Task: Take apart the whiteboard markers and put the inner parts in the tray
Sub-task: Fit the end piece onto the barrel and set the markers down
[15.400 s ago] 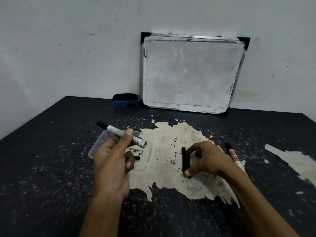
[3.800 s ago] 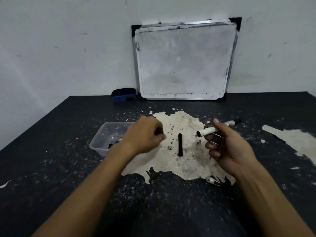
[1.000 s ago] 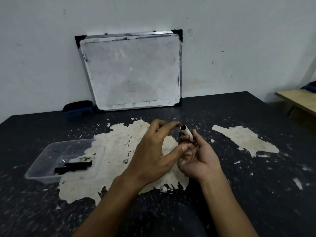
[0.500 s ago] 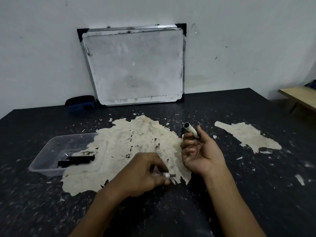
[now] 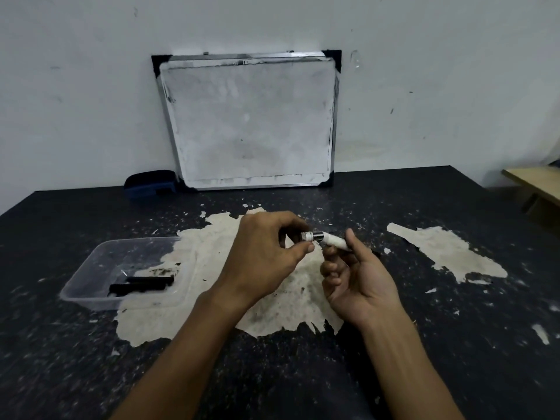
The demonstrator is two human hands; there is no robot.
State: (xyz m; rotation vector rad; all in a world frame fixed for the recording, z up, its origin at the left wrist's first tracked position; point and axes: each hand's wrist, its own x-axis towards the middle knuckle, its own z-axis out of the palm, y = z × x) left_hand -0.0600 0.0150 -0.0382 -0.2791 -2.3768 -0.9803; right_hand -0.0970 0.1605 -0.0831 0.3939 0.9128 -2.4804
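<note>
My right hand (image 5: 356,277) grips a white marker barrel (image 5: 335,240) above the middle of the table. My left hand (image 5: 266,253) pinches a small end piece (image 5: 310,237) and holds it against the barrel's open left end. A clear plastic tray (image 5: 91,269) sits on the table at the left. Inside it lie black inner parts (image 5: 141,283), side by side near its front wall.
A whiteboard (image 5: 248,119) leans on the wall at the back. A blue eraser (image 5: 150,184) lies to its left. The black table (image 5: 303,374) has pale patches where its surface has peeled. A wooden board (image 5: 536,183) juts in at the far right.
My left hand picked the small end piece off the table near the front and raised it to the open end of the barrel in my right hand.
</note>
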